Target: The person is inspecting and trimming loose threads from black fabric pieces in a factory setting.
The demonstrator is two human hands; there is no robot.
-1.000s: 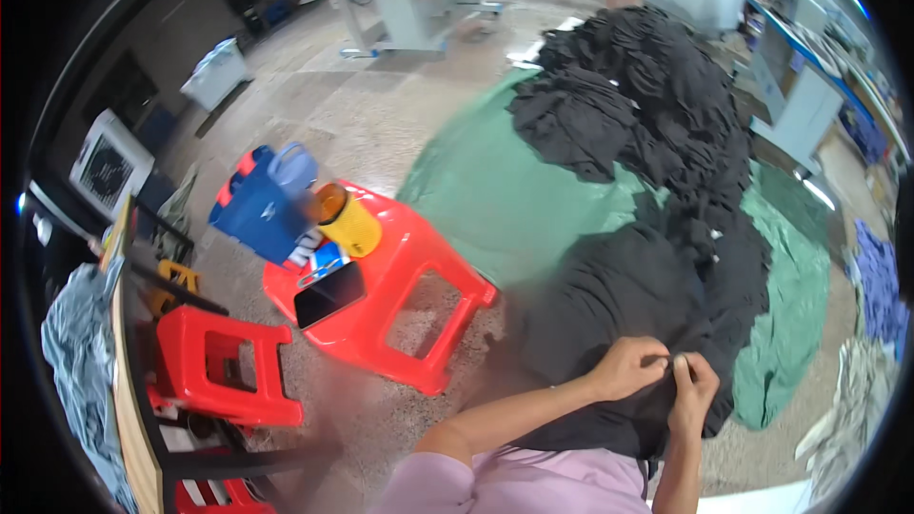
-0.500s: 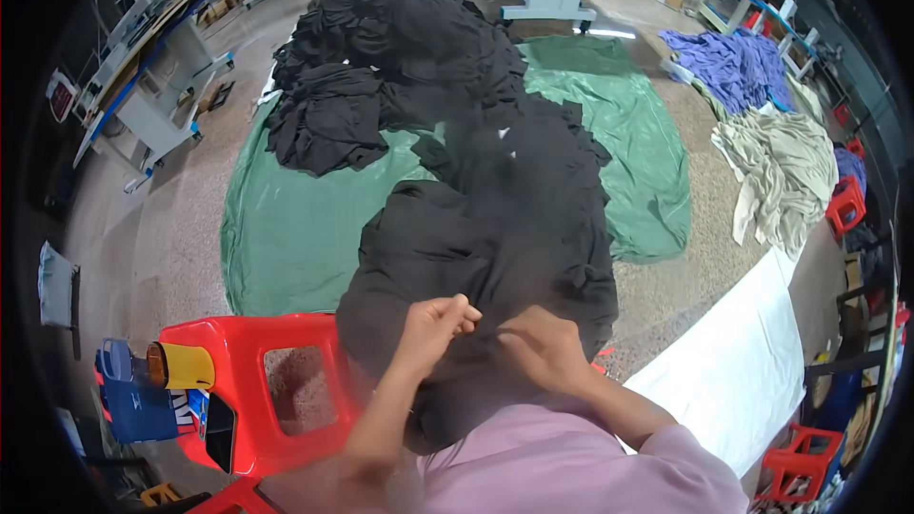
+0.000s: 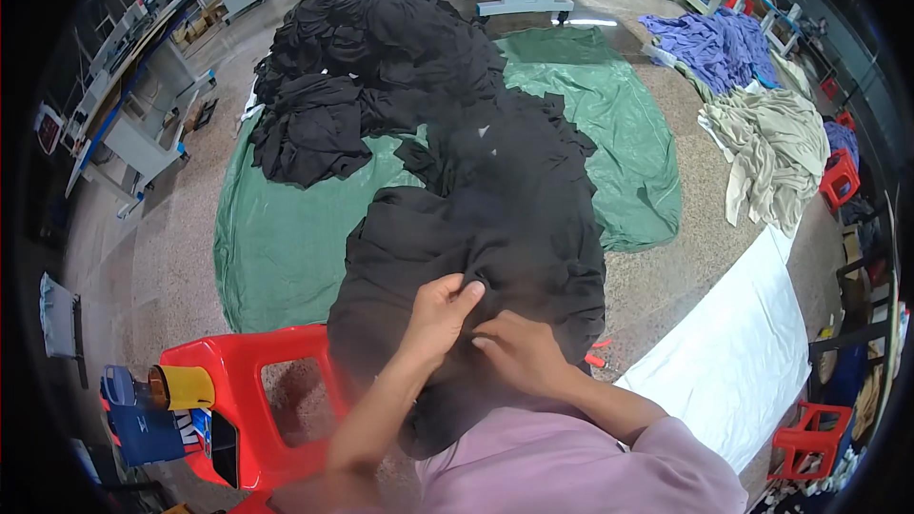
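Black fabric (image 3: 409, 238) lies bunched over my lap and runs away from me into a large heap (image 3: 381, 29). My left hand (image 3: 440, 317) pinches a raised fold of this fabric between thumb and fingers. Just to its right and slightly nearer me, my right hand (image 3: 522, 352) hovers low over the cloth or rests on it. Its fingers are curled with thumb and forefinger together; whatever sits between them is too dark to make out.
A green sheet (image 3: 276, 247) lies under the heap. At my left stands a red stool (image 3: 224, 347) bearing a yellow roll (image 3: 186, 387) and a phone (image 3: 224, 447). White sheeting (image 3: 724, 352) spreads on the right, with purple cloth (image 3: 714, 48) and beige cloth (image 3: 776, 143) beyond. Worktables (image 3: 143, 114) line the left.
My left hand has moved slightly up and right onto a fold of black fabric. My right hand has shifted a little left and down, closer to it. The view has tilted slightly.
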